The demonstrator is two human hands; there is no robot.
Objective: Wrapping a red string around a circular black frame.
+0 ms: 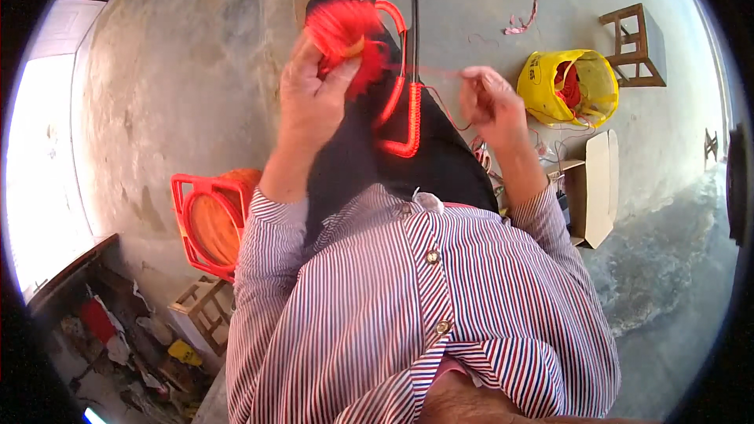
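Observation:
My left hand is closed round a fluffy bundle of bright red cord, blurred by motion, above my dark-trousered legs. A faint red strand runs from near the bundle to my right hand, whose fingers are pinched together on it. Between the hands, a dark bent metal frame rests over my lap. Tight coils of red cord cover its nearer bar and part of its sides; its far end is bare. Another thin red line trails from the frame toward my right hand.
At right stand a yellow bucket with red material inside, a wooden stool and an open cardboard box. A red-orange round-ended object is at left, near a small wooden stool. Scraps lie on the concrete floor.

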